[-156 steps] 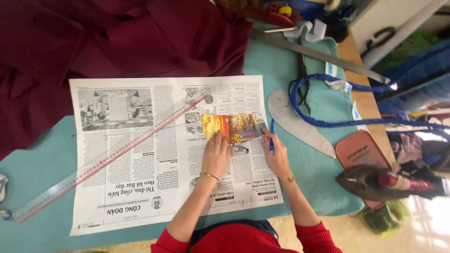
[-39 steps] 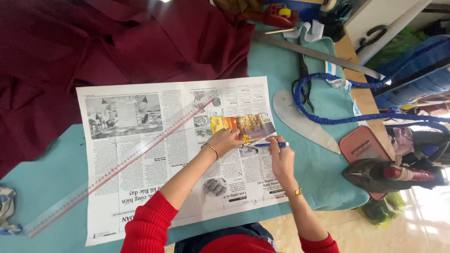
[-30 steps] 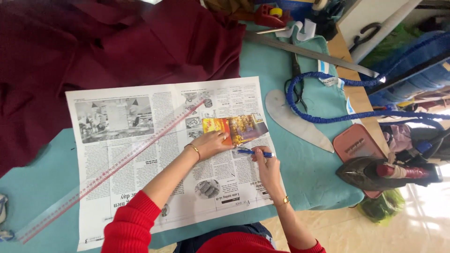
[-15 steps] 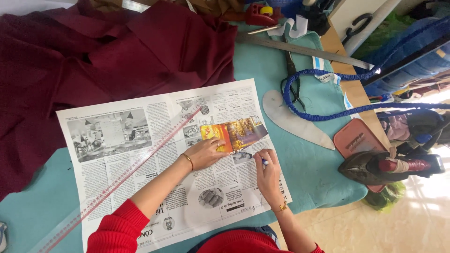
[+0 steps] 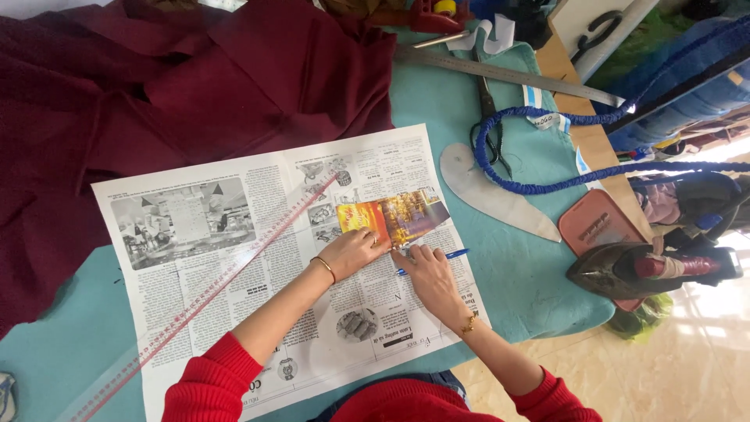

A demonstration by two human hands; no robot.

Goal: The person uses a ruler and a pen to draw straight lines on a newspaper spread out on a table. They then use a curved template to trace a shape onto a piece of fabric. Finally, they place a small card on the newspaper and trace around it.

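head camera, steep downward view, close above table (image 5: 437, 94).

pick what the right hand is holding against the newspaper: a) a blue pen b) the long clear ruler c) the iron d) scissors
A: the right hand grips a blue pen on the newspaper, while the scissors, clear ruler and iron all lie apart from it.
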